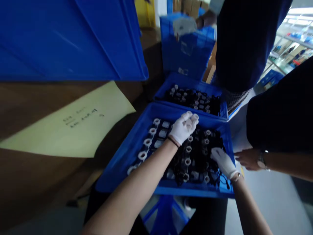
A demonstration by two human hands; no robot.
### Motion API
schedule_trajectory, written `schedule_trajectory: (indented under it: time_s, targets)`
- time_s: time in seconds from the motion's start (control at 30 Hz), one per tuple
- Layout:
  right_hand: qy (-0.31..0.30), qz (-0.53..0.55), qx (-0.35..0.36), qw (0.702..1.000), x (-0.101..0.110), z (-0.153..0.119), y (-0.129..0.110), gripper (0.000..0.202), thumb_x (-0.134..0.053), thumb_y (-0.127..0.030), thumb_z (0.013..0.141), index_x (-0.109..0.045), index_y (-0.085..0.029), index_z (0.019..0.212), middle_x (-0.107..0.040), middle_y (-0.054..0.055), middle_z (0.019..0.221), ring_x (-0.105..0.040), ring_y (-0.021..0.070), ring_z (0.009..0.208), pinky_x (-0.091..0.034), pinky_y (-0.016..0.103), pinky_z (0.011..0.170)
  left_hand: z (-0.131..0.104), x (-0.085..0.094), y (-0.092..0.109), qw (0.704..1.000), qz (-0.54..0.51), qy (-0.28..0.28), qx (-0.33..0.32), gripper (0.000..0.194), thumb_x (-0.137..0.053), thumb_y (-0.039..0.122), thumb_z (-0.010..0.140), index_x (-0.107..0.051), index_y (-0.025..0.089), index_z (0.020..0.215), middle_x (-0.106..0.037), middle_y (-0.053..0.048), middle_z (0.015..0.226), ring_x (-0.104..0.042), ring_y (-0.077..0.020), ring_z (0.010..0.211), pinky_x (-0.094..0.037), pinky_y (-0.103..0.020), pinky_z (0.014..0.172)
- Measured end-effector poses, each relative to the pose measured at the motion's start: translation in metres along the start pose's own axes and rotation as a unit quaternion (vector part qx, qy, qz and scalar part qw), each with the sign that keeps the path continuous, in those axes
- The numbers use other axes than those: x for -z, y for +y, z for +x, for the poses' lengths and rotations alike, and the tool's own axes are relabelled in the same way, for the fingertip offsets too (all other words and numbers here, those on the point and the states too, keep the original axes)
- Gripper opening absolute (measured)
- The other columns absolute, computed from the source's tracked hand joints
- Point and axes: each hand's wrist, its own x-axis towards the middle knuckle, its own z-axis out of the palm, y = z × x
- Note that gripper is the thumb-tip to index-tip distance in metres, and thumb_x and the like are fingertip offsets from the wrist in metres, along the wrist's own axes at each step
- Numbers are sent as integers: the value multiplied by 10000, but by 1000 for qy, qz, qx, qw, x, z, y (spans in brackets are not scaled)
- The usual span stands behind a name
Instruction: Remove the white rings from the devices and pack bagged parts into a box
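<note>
A blue bin (114,169) sits low in front of me, filled with rows of dark devices with white rings (142,155) and black cables. My left hand (182,130), in a white glove, is over the bin's middle, its fingers wrapped round several white ring-ended pieces (195,117). On the right side of the bin, my right hand (223,162), also gloved, reaches down among the black cables (216,176); its fingertips are blurred, and whatever they hold cannot be made out.
Behind stands a second blue bin (168,76) of similar devices. A yellow paper (73,127) lies at left under a large blue crate (73,39). A person's bare hand (248,159) nears the bin's right edge; another person's gloved hand (184,26) is at stacked crates (186,55).
</note>
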Motion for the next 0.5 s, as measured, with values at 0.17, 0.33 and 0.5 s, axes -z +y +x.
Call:
schedule_trajectory:
  time_s: [0.17, 0.33, 0.5]
  targets:
    - [55, -84, -10, 995, 11, 13, 17, 371, -437, -465, 946, -564, -200, 1174, -715, 57, 925, -683, 188, 927, -519, 341, 847, -3, -3, 0, 999, -1, -43, -1, 85, -579, 91, 839, -545, 169, 838, -629, -36, 899, -659, -124, 826, -586, -239, 687]
    - [68, -130, 25, 989, 4, 12, 5, 383, -421, -419, 966, -514, -187, 1256, -720, 60, 934, -691, 181, 894, -510, 313, 814, -14, -12, -1, 999, 10, -42, 0, 51, -581, 125, 855, -552, 159, 831, -636, -39, 878, -650, -101, 751, -579, -234, 711]
    - [0, -262, 46, 964, -13, 12, -22, 321, -438, -382, 971, -560, -192, 1198, -695, 74, 1036, -656, 201, 950, -459, 288, 803, -20, -18, -4, 999, 8, -32, 0, 35, -587, 134, 869, -578, 156, 896, -648, -40, 881, -653, -101, 761, -578, -242, 743]
